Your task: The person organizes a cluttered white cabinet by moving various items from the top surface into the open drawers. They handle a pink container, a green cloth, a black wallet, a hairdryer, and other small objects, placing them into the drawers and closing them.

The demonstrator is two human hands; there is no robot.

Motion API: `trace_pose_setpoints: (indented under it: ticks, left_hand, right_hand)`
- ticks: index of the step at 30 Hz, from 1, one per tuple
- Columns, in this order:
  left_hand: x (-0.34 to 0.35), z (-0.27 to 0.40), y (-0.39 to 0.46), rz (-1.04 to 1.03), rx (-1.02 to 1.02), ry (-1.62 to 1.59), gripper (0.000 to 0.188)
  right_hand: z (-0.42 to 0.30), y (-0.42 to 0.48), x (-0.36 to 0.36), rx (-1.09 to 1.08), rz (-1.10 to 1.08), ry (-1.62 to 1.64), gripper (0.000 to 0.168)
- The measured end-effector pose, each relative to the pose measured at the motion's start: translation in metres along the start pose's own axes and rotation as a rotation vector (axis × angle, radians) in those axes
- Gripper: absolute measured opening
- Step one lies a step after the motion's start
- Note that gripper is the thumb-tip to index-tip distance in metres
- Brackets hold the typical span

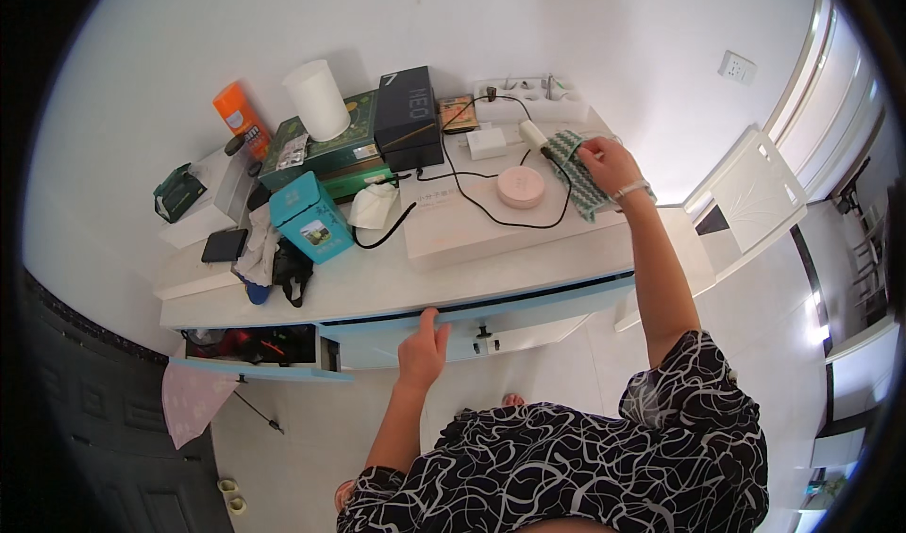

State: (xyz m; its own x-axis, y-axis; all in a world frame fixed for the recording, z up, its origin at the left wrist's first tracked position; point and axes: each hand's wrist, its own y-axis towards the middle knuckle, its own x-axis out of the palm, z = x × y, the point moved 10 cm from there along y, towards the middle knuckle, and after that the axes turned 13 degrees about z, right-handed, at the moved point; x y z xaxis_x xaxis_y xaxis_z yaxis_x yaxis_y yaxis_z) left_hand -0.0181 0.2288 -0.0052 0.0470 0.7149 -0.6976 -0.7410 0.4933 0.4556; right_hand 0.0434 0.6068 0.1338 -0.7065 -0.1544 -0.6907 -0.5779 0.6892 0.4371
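My left hand (419, 355) is at the top edge of a light-blue drawer front (545, 303), which stands slightly out from the dresser. One finger reaches that edge and the thumb is apart; whether the hand grips the edge is unclear. My right hand (609, 168) pinches a green-and-white zigzag knitted piece (580, 179), lying at the right end of a flat white box (453, 232). Beside the knit lies a small white cylinder (533, 135). A round pink case (520, 187) and a white charger plug (486, 143) rest on the box, with a black cable looping around them.
Left on the dresser top are a teal box (311, 218), a dark box (407, 119), a paper roll (317, 101) and an orange spray can (242, 119). A left drawer (262, 372) stands pulled out, full of items. A white chair (743, 207) is at right, a pink umbrella (195, 402) at lower left.
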Motion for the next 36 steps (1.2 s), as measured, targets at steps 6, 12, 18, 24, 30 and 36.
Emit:
trace_pose_setpoints:
  ticks: [6,12,18,24,30,36]
  left_hand:
    - [0.000,0.002,-0.010,-0.040,-0.058,-0.031,0.028]
    - [-0.010,-0.003,-0.042,-0.110,-0.150,-0.122,0.027]
    - [-0.007,-0.004,-0.060,-0.159,-0.213,-0.176,0.030]
    - [-0.012,-0.001,-0.077,-0.100,-0.259,-0.196,0.030]
    - [-0.016,0.000,-0.088,-0.114,-0.286,-0.209,0.034]
    - [-0.001,-0.014,-0.102,-0.260,-0.426,-0.137,0.036]
  right_hand:
    - [-0.022,0.033,0.044,0.039,-0.043,-0.366,0.047]
    - [-0.035,0.040,0.085,-0.009,-0.200,-0.496,0.052]
    - [-0.011,0.047,0.085,-0.027,-0.109,-0.447,0.055]
    - [-0.034,0.039,0.056,-0.135,0.093,-0.355,0.044]
    - [-0.020,0.034,0.039,-0.110,0.097,-0.295,0.039]
    - [0.019,0.035,0.032,-0.067,0.062,-0.164,0.039]
